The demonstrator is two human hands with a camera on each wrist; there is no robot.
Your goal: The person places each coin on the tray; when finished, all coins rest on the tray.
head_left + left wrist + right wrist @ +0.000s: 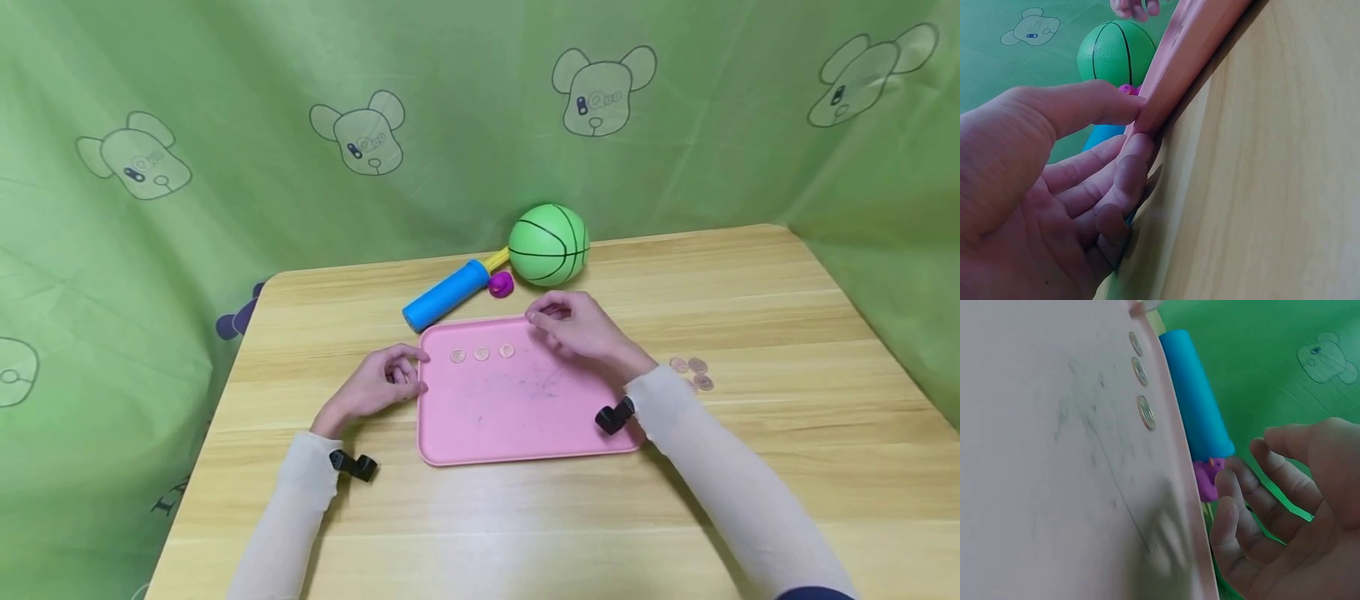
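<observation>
A pink tray lies on the table with three copper-coloured coins in a row near its back left corner. My left hand is at the tray's left side, its thumb and index fingertips touching the rim a little apart. The other fingers of that hand hang loosely bent. Over the tray's back rim hovers my right hand, fingers loosely curved and thumb tip close to the index. Nothing shows between those fingers. Several more coins lie on the wood right of the tray, beside my right sleeve.
Behind the tray are a blue pump with a yellow end, a small purple rubber duck and a green ball with black lines. A green curtain with bear-head prints hangs around the wooden table.
</observation>
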